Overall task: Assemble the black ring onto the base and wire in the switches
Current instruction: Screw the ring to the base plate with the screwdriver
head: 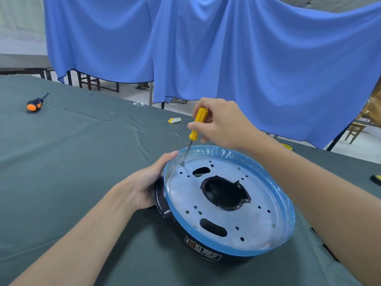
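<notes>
A round metal base plate [255, 221] with several holes and slots, edged in blue film, lies tilted inside the black ring [208, 255] on the table. My left hand [148, 186] grips the black ring's left side. My right hand [222, 122] holds a yellow-handled screwdriver [198, 123] nearly upright. Its tip rests on a screw [183, 164] at the plate's far-left rim. No switches or wires are visible.
An orange and black screwdriver [35, 104] lies far left on the grey-green cloth-covered table [82, 151]. A small white and yellow part [174, 120] lies beyond the plate. Yellow and black parts [376, 178] sit at the right edge. Blue curtains hang behind.
</notes>
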